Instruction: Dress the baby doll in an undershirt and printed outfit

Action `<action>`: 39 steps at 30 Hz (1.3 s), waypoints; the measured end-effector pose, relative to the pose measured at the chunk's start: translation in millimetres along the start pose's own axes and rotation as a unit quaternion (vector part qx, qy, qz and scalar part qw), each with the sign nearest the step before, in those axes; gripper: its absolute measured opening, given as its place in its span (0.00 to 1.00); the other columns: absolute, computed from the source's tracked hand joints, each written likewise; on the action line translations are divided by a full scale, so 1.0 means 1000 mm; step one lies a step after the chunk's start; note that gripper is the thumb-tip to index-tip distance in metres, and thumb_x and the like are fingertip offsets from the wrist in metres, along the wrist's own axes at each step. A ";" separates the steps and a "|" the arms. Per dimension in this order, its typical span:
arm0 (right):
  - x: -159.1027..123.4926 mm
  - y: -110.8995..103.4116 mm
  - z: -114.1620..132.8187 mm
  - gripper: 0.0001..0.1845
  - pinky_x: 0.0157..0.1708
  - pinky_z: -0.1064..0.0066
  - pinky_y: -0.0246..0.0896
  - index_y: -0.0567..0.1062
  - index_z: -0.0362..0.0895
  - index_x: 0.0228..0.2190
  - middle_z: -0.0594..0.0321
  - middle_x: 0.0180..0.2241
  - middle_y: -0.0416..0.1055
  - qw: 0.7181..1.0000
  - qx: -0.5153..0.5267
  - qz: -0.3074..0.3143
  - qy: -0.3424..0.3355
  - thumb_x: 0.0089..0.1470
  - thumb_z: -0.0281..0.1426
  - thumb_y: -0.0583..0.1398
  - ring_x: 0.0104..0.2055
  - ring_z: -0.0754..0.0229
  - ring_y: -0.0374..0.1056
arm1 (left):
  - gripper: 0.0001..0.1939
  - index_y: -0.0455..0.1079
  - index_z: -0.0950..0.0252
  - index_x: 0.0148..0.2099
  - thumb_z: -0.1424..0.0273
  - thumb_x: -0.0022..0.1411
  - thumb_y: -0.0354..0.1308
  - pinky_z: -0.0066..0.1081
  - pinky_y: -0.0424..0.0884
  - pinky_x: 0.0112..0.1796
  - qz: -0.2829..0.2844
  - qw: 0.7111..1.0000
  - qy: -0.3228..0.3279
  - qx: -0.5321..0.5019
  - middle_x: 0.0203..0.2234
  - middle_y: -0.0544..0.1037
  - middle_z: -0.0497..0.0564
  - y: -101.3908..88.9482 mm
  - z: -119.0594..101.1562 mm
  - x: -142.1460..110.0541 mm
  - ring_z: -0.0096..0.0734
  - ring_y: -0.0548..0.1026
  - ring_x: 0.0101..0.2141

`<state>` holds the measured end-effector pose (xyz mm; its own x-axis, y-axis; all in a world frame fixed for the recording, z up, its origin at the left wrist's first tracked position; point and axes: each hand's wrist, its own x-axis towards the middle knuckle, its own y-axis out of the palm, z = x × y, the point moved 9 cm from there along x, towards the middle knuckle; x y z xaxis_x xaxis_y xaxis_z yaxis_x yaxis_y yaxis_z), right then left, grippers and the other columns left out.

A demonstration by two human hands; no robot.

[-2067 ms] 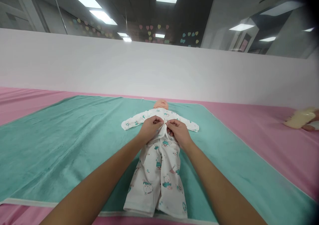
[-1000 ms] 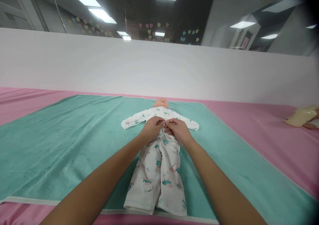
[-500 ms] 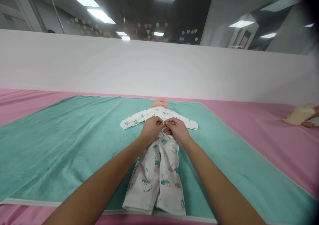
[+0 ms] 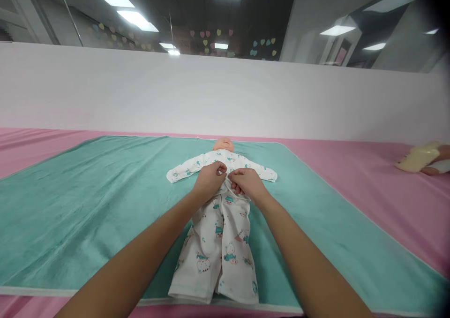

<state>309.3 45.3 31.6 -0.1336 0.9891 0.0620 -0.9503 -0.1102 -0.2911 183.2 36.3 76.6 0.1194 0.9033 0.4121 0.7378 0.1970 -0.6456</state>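
A baby doll (image 4: pixel 224 144) lies on its back on a teal cloth (image 4: pixel 105 205), its head away from me. It wears a long-sleeved white top (image 4: pixel 190 166) with a small cartoon print and white trousers (image 4: pixel 211 243) in a like print. Over the doll's belly, where top and trousers meet, my left hand (image 4: pixel 211 179) is pinched closed. Close beside it, my right hand (image 4: pixel 248 183) also pinches, thumb against forefinger, other fingers curled. A small gap lies between the fingertips. Whatever sits in each pinch is white and too small to make out.
Pink cloth (image 4: pixel 372 182) surrounds the teal one. A white wall (image 4: pixel 211 93) rises behind, topped by glass with heart stickers and reflected lights. At the far right edge lies a pale yellow object (image 4: pixel 418 157) beside what looks like another doll's limbs.
My hands have drawn slightly apart, the left shifting left, so the gap between the fingertips is wider. The view has shifted a little. The doll lies as before.
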 end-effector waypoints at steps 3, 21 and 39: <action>0.004 0.001 -0.003 0.08 0.10 0.81 0.50 0.72 0.40 0.21 0.64 0.17 0.68 1.000 0.015 0.000 0.009 0.43 0.33 0.58 0.13 0.69 0.60 | 0.08 0.69 0.61 0.35 0.74 0.51 0.53 0.27 0.64 0.31 0.004 1.000 -0.008 -0.009 0.25 0.73 0.45 0.000 0.003 -0.001 0.28 0.70 0.27; 0.006 0.002 -0.004 0.08 0.10 0.80 0.50 0.73 0.40 0.23 0.63 0.17 0.69 1.000 0.022 -0.006 0.005 0.43 0.33 0.58 0.13 0.69 0.60 | 0.08 0.64 0.64 0.22 0.72 0.53 0.49 0.29 0.63 0.31 0.051 0.998 0.040 -0.008 0.24 0.67 0.47 0.003 0.004 0.008 0.30 0.67 0.30; 0.004 0.008 -0.004 0.10 0.10 0.80 0.40 0.75 0.41 0.26 0.65 0.16 0.68 0.995 0.098 0.010 0.032 0.41 0.35 0.61 0.13 0.72 0.55 | 0.06 0.70 0.61 0.30 0.66 0.54 0.53 0.28 0.66 0.36 0.083 0.993 0.038 -0.076 0.36 0.71 0.47 0.001 0.018 0.005 0.30 0.70 0.34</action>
<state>302.8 48.7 25.6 -0.1405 0.9901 -0.0054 -0.9851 -0.1403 -0.0995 173.3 48.1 66.6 0.2928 0.8858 0.3600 0.7948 -0.0161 -0.6067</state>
